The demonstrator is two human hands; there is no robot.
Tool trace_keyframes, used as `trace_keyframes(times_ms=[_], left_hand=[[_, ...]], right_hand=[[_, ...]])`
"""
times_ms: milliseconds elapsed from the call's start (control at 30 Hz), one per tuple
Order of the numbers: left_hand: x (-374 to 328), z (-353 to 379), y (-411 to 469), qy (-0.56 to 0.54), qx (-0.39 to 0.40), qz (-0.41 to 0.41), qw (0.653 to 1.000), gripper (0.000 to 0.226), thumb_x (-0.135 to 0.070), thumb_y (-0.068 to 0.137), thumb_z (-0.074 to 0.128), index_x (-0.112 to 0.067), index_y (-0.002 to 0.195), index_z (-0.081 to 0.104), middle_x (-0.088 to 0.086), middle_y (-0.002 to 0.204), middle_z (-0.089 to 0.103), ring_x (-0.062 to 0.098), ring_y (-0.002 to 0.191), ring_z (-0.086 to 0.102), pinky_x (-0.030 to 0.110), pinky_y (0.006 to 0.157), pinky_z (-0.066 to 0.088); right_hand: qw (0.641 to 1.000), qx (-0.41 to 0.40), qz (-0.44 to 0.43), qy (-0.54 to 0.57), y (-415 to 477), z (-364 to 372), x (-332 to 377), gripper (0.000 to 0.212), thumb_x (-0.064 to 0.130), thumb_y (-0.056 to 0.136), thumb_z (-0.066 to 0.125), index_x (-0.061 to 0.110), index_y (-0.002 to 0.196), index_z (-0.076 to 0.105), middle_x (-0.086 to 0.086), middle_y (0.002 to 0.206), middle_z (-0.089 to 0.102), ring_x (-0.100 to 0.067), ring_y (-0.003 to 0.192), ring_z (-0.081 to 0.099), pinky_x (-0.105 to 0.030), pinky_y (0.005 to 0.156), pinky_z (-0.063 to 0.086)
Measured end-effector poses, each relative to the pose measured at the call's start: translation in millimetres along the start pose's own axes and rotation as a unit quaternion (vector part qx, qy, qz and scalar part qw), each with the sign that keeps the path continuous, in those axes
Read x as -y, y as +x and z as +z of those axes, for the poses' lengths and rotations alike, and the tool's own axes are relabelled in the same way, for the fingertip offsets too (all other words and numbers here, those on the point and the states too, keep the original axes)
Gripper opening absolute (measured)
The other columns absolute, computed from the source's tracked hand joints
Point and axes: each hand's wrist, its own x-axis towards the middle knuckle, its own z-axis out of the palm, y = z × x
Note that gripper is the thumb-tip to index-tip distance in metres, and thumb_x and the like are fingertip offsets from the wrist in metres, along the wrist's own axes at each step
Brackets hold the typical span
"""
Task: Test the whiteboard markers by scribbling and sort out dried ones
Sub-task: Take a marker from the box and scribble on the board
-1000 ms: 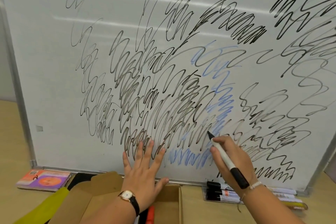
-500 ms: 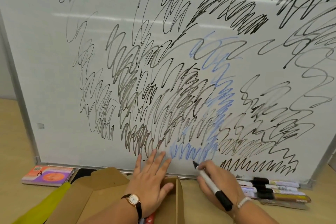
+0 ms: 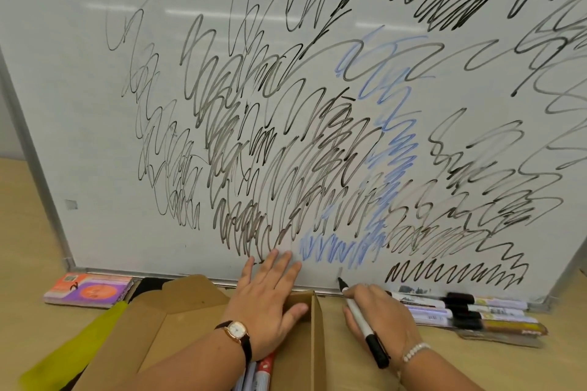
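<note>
- Whiteboard (image 3: 95, 105) stands on a wooden table (image 3: 19, 232), tilted back, covered in black, grey and blue scribbles.
- Left hand (image 3: 270, 295): fingers straight and flat on the board's bottom margin, thumb on the rim of the cardboard box (image 3: 178, 311). It holds nothing. Watch (image 3: 236, 330) on the wrist.
- Right hand (image 3: 378, 317): fingers curled round a marker (image 3: 362, 320), white barrel, black rear end. Its tip points to 11 o'clock, at the board's lower edge under the blue scribble; contact cannot be told.
- Row of capped markers (image 3: 460, 308) lies along the board's foot, at 3 o'clock from the right hand.
- More markers (image 3: 260, 371) are in the box, at 6 o'clock from the left hand.
- Orange and purple booklet (image 3: 89, 290) lies at 9 o'clock from the box; yellow cloth (image 3: 73, 343) at 8 o'clock.
</note>
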Motion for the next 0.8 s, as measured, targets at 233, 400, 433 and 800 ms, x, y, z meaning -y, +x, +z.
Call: trace_keyframes(times_ms=[233,400,433,800], left_hand=[[-1.5,-4.1,-1.7,-0.003,-0.002,-0.002,1.0,0.062,-0.061,0.095,0.013,-0.026,0.136,0.044,-0.002,0.14,0.05,0.019,0.13,0.047,0.039,0.109,0.008],[-2.3,-4.8,-1.1,0.004,-0.008,-0.003,1.0,0.062,-0.06,0.095,0.012,-0.026,0.135,0.044,-0.002,0.139,0.051,0.02,0.129,0.048,0.044,0.105,0.02],[-2.3,-5.1,-1.2,0.004,-0.008,-0.004,1.0,0.062,-0.06,0.095,0.012,-0.026,0.135,0.044,-0.002,0.139,0.052,0.02,0.129,0.048,0.044,0.104,0.021],[-2.1,-4.5,-1.6,0.013,0.0,-0.006,1.0,0.062,-0.061,0.094,0.013,-0.027,0.135,0.045,-0.001,0.14,0.051,0.02,0.13,0.047,0.045,0.104,0.021]], right_hand=[[0.999,0.035,-0.025,-0.015,3.7,-0.6,8.8,0.024,0.045,0.091,0.04,0.031,0.11,0.047,0.004,0.086,0.06,-0.013,0.074,0.063,-0.024,0.06,0.049],[1.0,0.005,-0.006,-0.011,3.0,5.2,10.7,0.025,0.047,0.082,0.043,0.03,0.099,0.051,0.004,0.066,0.057,-0.011,0.051,0.058,-0.021,0.043,0.041],[1.0,0.014,-0.02,-0.015,2.5,4.6,12.5,0.026,0.046,0.085,0.043,0.028,0.1,0.053,0.003,0.069,0.058,-0.012,0.056,0.06,-0.023,0.047,0.044],[0.999,-0.028,-0.039,-0.01,12.0,-0.7,18.7,0.026,0.046,0.083,0.042,0.029,0.1,0.051,0.006,0.067,0.055,-0.009,0.053,0.056,-0.016,0.046,0.036]])
